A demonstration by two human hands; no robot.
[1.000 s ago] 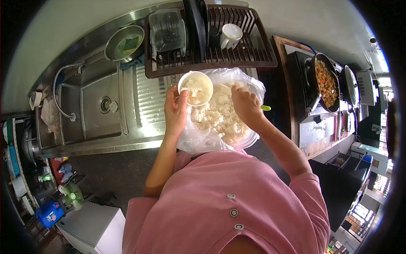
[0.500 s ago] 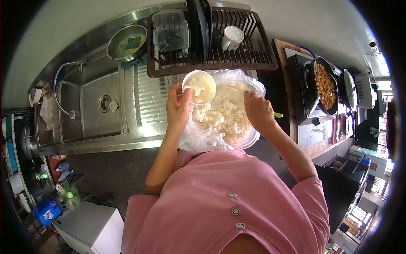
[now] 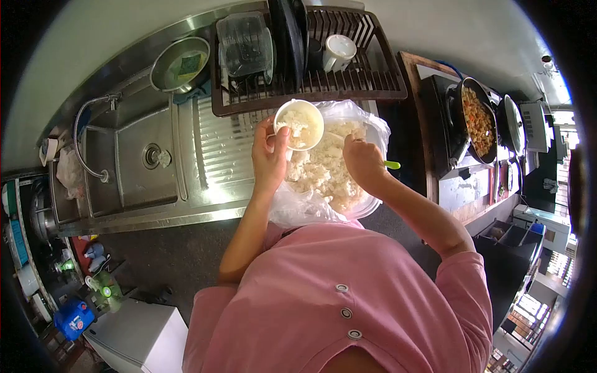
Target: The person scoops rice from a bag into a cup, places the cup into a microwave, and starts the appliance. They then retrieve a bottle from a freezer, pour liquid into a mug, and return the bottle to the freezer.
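Head view: right hand (image 3: 364, 163) gripping green-handled spoon (image 3: 390, 165) swung back toward white cup (image 3: 300, 124), now rice-fuller, gripped by left hand (image 3: 270, 155) at 12 o'clock over rice bag (image 3: 323, 168).

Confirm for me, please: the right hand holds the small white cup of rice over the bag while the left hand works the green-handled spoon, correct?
The hands are swapped. In the head view the left hand holds the small white cup, and the right hand works the green-handled spoon.

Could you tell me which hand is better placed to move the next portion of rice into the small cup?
Probably the right hand: it grips the green-handled spoon over the rice in the plastic-lined bowl, while the left hand holds the cup.
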